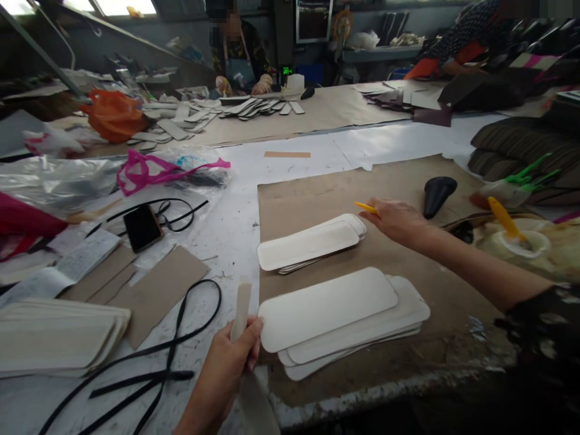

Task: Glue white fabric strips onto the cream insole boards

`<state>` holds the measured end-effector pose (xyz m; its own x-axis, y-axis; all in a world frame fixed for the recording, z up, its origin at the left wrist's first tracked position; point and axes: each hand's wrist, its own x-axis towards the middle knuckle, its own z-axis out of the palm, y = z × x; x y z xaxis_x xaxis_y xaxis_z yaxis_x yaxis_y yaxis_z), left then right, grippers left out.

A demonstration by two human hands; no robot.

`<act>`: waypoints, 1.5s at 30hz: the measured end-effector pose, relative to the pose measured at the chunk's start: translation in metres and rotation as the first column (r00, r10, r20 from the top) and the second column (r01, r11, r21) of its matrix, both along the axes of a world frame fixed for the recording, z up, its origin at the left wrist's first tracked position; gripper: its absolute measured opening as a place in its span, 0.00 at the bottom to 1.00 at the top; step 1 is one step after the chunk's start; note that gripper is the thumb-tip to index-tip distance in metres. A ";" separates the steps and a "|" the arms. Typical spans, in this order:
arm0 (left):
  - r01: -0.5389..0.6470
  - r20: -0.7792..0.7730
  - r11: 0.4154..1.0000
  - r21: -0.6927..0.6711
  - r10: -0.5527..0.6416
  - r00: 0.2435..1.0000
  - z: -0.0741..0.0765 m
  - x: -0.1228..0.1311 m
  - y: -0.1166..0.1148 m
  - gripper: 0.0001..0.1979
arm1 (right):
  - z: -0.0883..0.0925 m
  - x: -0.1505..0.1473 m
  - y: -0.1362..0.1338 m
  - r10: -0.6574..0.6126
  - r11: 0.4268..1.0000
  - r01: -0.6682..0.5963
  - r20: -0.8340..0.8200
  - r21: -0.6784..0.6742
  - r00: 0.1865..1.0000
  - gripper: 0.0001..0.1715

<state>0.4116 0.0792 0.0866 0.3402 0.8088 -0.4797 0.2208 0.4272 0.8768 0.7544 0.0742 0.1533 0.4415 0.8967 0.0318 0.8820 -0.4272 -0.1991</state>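
My left hand (233,356), low in the centre, is closed on a pale strip (242,305) that sticks up above the fingers and hangs below them. Its fingertips are at the left end of the top white panel (328,309) of the nearer stack. Behind lies a smaller stack of white rounded panels (310,243). My right hand (394,220) is closed round a yellow tool (366,208) pointing left, just beyond the right end of the smaller stack. Both stacks rest on brown sheeting (312,202).
Black cords (172,338), a phone (142,227) and stacked panels (58,338) lie left. A black object (438,194) and a white cup (525,243) with a yellow handle stand right. Two people (240,54) work across the table, near piled strips (254,107).
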 end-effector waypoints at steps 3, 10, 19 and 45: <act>-0.015 0.050 0.999 -0.031 0.017 0.999 0.008 0.003 -0.009 0.17 | 0.019 -0.025 -0.028 0.101 0.986 -0.095 -0.034 0.137 0.994 0.23; -0.014 0.106 0.992 -0.123 0.027 0.994 0.005 0.011 -0.038 0.14 | 0.030 -0.119 -0.093 0.310 0.916 -0.086 -0.554 0.392 0.773 0.32; 0.021 0.116 0.999 -0.046 -0.015 0.993 -0.003 0.006 -0.042 0.14 | -0.030 -0.172 -0.089 0.257 0.896 0.226 -0.862 0.382 0.438 0.24; -0.091 0.068 0.996 -0.015 0.092 0.993 -0.017 0.009 -0.046 0.22 | -0.023 -0.124 -0.122 0.336 0.784 -0.197 -0.136 0.588 0.932 0.08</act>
<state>0.4210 0.0332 0.0697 0.2979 0.8325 -0.4671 0.1196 0.4529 0.8835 0.6306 -0.0473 0.1307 0.2445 0.8352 0.4925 0.8455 0.0650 -0.5300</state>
